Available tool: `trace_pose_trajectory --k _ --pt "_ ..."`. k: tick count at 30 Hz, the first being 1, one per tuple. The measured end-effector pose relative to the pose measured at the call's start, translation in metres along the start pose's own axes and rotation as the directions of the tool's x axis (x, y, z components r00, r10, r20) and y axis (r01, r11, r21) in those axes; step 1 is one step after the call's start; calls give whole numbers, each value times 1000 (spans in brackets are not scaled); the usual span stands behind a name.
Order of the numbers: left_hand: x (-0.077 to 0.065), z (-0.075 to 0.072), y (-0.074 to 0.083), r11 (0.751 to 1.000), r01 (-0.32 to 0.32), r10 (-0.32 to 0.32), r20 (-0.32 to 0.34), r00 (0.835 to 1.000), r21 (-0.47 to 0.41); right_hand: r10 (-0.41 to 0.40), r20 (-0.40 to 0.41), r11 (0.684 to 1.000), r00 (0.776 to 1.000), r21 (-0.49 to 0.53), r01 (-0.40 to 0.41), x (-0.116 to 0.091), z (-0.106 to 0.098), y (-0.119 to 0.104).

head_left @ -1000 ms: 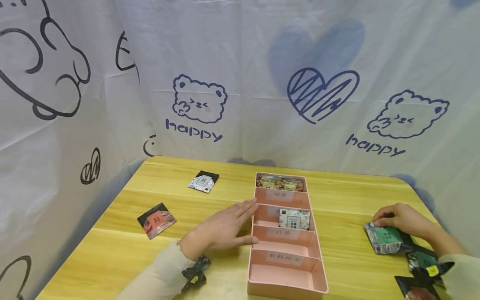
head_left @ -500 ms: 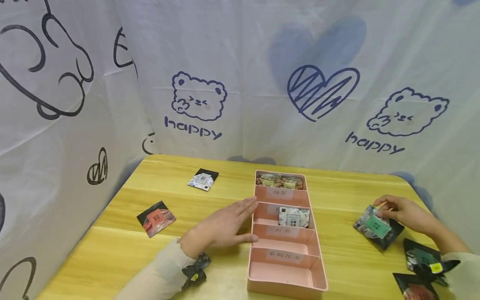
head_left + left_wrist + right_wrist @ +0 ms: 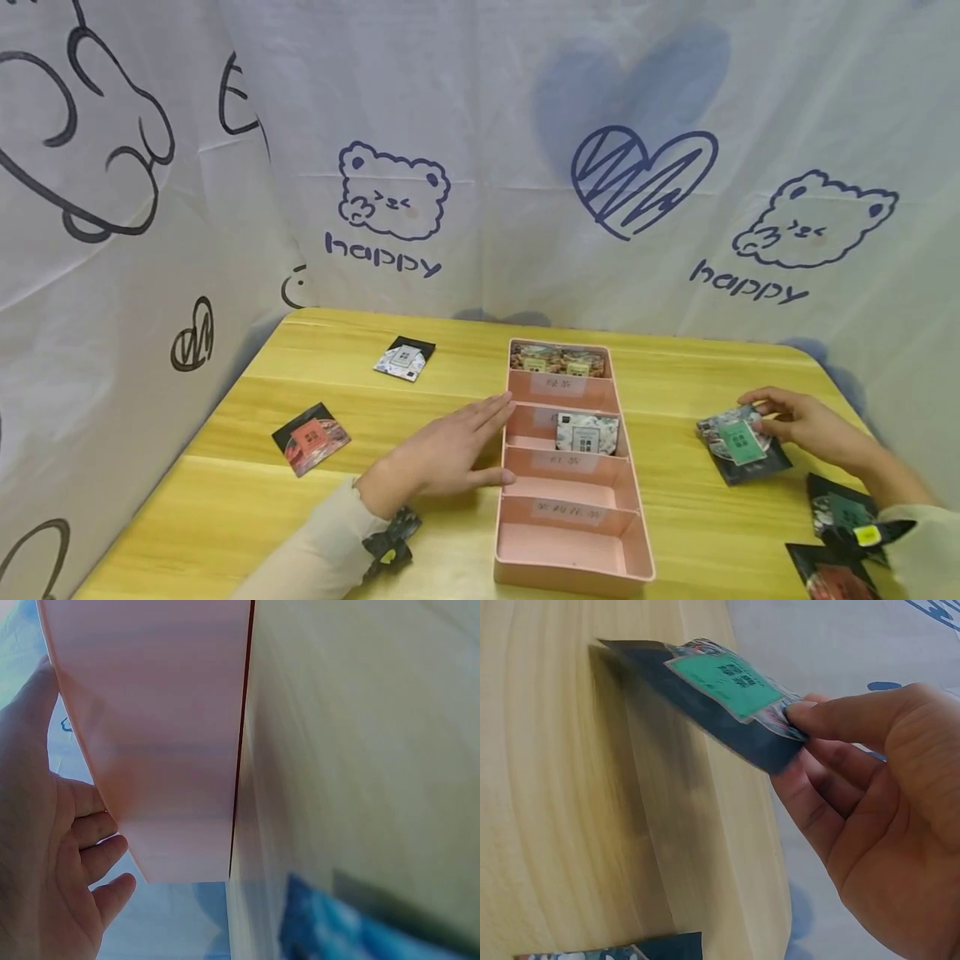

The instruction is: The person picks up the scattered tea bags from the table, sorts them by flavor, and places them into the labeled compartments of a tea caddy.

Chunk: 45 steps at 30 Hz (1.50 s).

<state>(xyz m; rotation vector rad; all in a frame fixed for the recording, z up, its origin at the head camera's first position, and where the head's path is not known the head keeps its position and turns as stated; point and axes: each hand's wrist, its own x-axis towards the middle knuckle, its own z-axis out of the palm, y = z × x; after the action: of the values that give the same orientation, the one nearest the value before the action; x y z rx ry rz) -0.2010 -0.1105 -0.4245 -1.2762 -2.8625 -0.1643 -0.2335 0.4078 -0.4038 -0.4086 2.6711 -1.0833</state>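
My right hand (image 3: 813, 429) pinches a black tea sachet with a green label (image 3: 742, 442) between thumb and fingers, right of the box. In the right wrist view the sachet (image 3: 727, 686) is tilted over the wood, its shadow beneath it. A long pink box with compartments (image 3: 558, 550) stands mid-table. Along its left rim lies my left hand (image 3: 442, 454), fingers extended and thumb spread; the left wrist view shows its fingertips against the box wall (image 3: 165, 750). Two yellow-labelled sachets (image 3: 557, 361) stand in the farthest compartment, a white sachet (image 3: 587, 433) in the second.
Left of the box lie a red-labelled sachet (image 3: 311, 439) and a white-and-black sachet (image 3: 405, 359). Near my right wrist are another green-labelled sachet (image 3: 843, 504) and a red-labelled one (image 3: 832, 575). A printed white curtain (image 3: 517, 250) hangs behind the table's far edge.
My right hand has drawn the green-labelled tea sachet up and to the left, turning it and separating it from the sachets beside it. The left hand stays at the box rim.
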Motion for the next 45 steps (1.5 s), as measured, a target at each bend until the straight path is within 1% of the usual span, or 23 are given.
trace_pose_trajectory --k 6,10,12,17,19,24,33,40,45 --pt "-2 2 -1 1000 2 -2 -4 1000 3 -36 -32 999 999 22 36 0 4 2" --pt "-1 3 0 1000 -6 6 -9 1000 -1 -25 -48 998 999 59 28 0 4 1" --pt "-1 3 0 1000 -4 4 -9 1000 0 -35 -46 997 998 61 38 0 3 -1" --pt "0 0 -1 1000 10 -10 -12 1000 7 -69 -51 998 996 3 69 3 1 -9" --pt "0 -1 -2 1000 10 -10 -14 1000 6 -54 -59 998 997 -17 53 4 2 -13" --pt "0 -1 -2 1000 5 -5 -11 1000 4 -19 -73 999 997 -29 17 6 5 -19" --pt "-2 3 0 1000 7 -7 -8 1000 13 -61 -147 998 987 -31 57 9 12 -27" --pt "0 3 0 1000 4 -4 -18 1000 1 -85 -170 995 982 -57 76 13 14 -36" --pt "1 2 -1 1000 -1 1 -22 1000 10 -120 -214 992 969 -73 106 21 19 -46"
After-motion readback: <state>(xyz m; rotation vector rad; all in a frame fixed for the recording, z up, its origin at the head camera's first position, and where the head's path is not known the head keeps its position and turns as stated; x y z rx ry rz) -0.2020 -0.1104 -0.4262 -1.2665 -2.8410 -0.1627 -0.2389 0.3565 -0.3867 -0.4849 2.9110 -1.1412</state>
